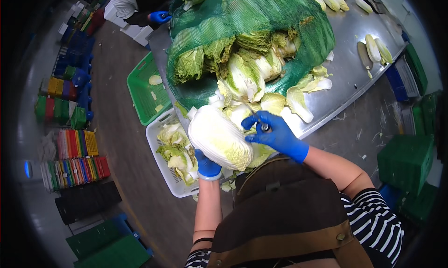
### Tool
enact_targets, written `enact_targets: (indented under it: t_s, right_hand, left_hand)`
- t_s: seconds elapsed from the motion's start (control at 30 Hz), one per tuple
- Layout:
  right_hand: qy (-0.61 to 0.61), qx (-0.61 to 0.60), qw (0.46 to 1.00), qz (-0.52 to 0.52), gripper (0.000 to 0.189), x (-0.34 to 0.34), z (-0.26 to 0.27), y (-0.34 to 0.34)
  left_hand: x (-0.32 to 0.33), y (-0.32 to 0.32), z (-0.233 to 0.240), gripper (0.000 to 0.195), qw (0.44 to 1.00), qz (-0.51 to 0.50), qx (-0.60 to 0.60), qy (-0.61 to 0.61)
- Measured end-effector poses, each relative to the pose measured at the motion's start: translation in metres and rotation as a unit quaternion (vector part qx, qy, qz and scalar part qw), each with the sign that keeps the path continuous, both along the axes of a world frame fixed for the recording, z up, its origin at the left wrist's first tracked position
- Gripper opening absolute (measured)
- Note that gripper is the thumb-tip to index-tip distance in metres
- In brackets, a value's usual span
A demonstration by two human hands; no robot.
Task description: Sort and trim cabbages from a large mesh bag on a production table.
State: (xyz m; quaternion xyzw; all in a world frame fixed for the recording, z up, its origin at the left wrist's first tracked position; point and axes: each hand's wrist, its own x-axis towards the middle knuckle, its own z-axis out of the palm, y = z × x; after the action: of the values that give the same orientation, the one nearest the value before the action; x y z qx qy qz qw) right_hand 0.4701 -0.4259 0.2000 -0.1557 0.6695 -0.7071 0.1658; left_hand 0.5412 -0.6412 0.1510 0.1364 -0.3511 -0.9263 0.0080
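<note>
A pale, trimmed napa cabbage (218,136) rests on its side over the table's near edge. My left hand (208,166), in a blue glove, supports its lower end. My right hand (274,133), also blue-gloved, grips a small knife (265,127) just right of the cabbage; the thin blade points away from me, partly lost against the leaves. Beyond them, a green mesh sack (241,14) gapes towards me, with several untrimmed napa cabbages (245,75) inside and at its mouth. Loose outer leaves (299,103) lie right of the sack's opening.
A white basket (155,156) of discarded leaves stands below the table's left edge, beside a green crate (140,89). Trimmed cabbage hearts (372,49) lie on the metal table (344,58). Another person's gloved hand (160,16) is at the far left corner.
</note>
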Motion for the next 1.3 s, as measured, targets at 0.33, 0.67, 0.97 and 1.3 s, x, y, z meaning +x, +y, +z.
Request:
enact_targets:
  t_s: [0.33,0.67,0.97,1.3]
  right_hand:
    - [0.099,0.18,0.967,0.149,0.084,-0.011,0.036,0.011]
    - [0.076,0.215,0.96,0.16,0.082,0.017,0.029,0.025]
    - [0.105,0.21,0.955,0.184,0.069,0.005,0.019,0.041]
    - [0.075,0.218,0.938,0.259,0.056,-0.039,0.004,0.085]
  left_hand:
    - [-0.009,-0.002,0.024,0.118,0.959,-0.169,-0.224,0.049]
    - [-0.001,0.01,0.036,0.117,0.908,-0.27,-0.309,0.084]
    - [0.007,0.035,0.019,0.115,0.918,-0.273,-0.282,0.063]
    - [-0.003,0.08,-0.006,0.117,0.892,-0.281,-0.346,0.07]
